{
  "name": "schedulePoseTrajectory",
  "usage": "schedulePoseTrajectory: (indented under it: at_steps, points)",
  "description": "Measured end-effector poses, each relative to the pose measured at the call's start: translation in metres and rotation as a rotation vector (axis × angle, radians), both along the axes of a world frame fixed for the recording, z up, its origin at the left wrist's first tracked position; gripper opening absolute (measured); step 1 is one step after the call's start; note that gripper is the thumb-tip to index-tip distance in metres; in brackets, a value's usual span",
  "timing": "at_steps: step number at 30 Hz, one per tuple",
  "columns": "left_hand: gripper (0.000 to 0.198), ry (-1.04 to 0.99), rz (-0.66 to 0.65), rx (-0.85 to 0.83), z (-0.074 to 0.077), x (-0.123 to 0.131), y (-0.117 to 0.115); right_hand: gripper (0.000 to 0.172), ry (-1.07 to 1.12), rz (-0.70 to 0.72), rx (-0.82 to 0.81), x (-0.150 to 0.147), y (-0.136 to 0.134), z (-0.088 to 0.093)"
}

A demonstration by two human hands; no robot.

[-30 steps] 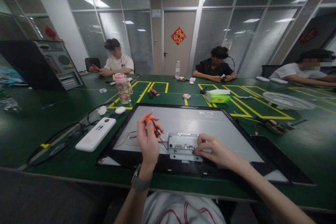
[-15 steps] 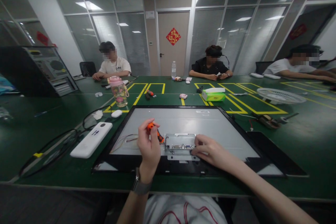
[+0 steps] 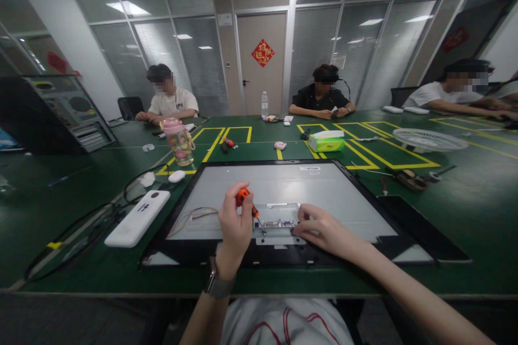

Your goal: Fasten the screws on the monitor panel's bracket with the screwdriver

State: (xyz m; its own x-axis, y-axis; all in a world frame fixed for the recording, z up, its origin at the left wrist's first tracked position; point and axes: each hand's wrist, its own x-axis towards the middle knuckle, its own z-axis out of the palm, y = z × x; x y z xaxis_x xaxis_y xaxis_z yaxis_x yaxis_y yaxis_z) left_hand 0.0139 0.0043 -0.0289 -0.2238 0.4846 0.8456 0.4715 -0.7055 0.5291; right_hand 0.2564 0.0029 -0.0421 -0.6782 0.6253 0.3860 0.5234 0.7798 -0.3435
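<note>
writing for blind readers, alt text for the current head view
Left hand holds an orange-and-black screwdriver, tip at a silver metal bracket on a black-framed grey panel; right hand is at the bracket's right end. Others sit across the green table.

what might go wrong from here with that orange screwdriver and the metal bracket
The screwdriver in the left hand leans at a slant near the left end of the bracket; if it slipped, it might scratch the panel.

The right hand is at the bracket's other end, so a sideways slip could perhaps nick it.

Thin wires lie loose beside the left hand and might get snagged.
</note>
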Motion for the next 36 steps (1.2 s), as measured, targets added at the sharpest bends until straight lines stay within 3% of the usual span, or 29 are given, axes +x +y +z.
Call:
schedulePoseTrajectory:
  at_steps: [27,32,36]
  points:
    - [0.017,0.063,0.064,0.021,0.005,0.000,-0.001,0.025,0.003,0.006,0.000,0.000,0.000,-0.001]
    - [0.018,0.092,0.021,0.013,0.005,0.002,-0.002,0.027,0.009,-0.002,-0.013,0.000,-0.001,0.001]
    - [0.017,0.110,-0.089,-0.042,0.012,0.004,-0.005,0.026,0.012,0.000,-0.024,0.000,-0.001,0.002]
